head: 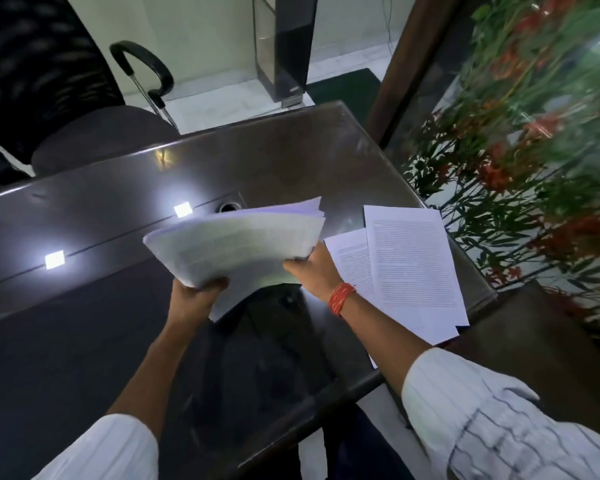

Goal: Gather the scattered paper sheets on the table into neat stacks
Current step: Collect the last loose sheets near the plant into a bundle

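Note:
A thick bundle of white paper sheets (236, 244) is held in the air above the dark glossy table (84, 323), bent and slightly fanned. My left hand (196, 296) grips its near left corner from below. My right hand (312, 268), with an orange band on the wrist, grips its near right edge. To the right, two or three printed sheets (409, 265) lie overlapping on the table near its right edge, partly under my right forearm.
A black office chair (94, 133) stands behind the table at the far left. A round cable hole (227, 206) sits in the table's middle strip. A glass wall with red-flowered plants (520, 161) runs along the right side. The table's right edge is close to the loose sheets.

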### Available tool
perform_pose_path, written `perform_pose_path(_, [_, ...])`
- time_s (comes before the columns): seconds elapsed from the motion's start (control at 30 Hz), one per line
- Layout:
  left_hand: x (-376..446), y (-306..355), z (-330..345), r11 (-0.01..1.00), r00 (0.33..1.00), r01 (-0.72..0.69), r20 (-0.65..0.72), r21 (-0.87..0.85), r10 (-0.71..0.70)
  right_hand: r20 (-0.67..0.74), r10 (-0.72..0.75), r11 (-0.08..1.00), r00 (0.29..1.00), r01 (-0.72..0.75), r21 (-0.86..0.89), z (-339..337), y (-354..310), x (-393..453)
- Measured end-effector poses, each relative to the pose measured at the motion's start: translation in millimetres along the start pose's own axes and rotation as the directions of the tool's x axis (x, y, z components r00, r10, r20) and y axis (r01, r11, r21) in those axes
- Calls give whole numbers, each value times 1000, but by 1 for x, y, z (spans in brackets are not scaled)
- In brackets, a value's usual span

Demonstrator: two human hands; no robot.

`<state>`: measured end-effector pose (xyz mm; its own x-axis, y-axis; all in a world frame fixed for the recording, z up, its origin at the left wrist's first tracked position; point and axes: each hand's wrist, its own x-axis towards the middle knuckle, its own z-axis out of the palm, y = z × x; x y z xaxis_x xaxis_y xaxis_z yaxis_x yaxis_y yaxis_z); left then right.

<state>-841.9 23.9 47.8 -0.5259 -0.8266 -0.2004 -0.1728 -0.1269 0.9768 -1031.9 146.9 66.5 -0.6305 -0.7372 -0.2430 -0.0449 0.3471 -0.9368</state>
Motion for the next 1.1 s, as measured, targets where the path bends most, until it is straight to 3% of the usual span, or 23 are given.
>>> perform_pose_path(0.07, [5, -3, 6, 995, 994, 97, -57, -1, -97, 12, 37, 999, 999, -37, -2, -9, 10, 8])
perform_pose_path(0.17, [16, -6, 13, 969, 969, 238, -45, -69, -241, -263, -9, 950, 965, -73, -303, -43, 38, 21])
perform_pose_path(0.2, [17, -8, 16, 955, 957, 285, -35, -84, -289, -359, -22, 875, 933, -156, -458, -58, 51, 25])
perform_pose_path(0.27, [17, -15, 31, 919, 920, 384, -41, -89, -389, -448, 89, 674, 890, -385, -631, -91, 81, 31])
perform_pose_path(0.37, [1, -27, 53, 867, 868, 490, -39, -88, -495, -432, 278, 490, 858, -514, -704, -120, 116, 31])
perform_pose_path(0.5, [-18, -39, 82, 820, 821, 568, -26, -64, -570, -343, 211, 337, 915, -398, -853, -129, 136, 31])
perform_pose_path(0.7, [-38, -37, 110, 790, 791, 612, -1, -31, -612, -258, 171, 307, 951, -301, -903, -145, 122, 36])
perform_pose_path(0.8, [-42, -38, 121, 784, 785, 619, 18, -47, -619, -150, 49, 457, 987, -156, -876, -156, 104, 34])
perform_pose_path(0.87, [-43, -38, 126, 773, 774, 633, 22, -40, -633, 5, -166, 581, 986, 102, -807, -150, 90, 27])
perform_pose_path(0.9, [-43, -38, 128, 765, 766, 642, 16, -47, -642, 121, -269, 593, 955, 264, -761, -143, 86, 22])
perform_pose_path(0.97, [-44, -40, 129, 749, 750, 660, 5, -58, -661, 334, -423, 501, 843, 524, -689, -128, 87, 15])
perform_pose_path(1.1, [-45, -44, 122, 697, 704, 691, -41, -194, -709, 517, -548, 352, 657, 742, -571, -118, 106, 19])
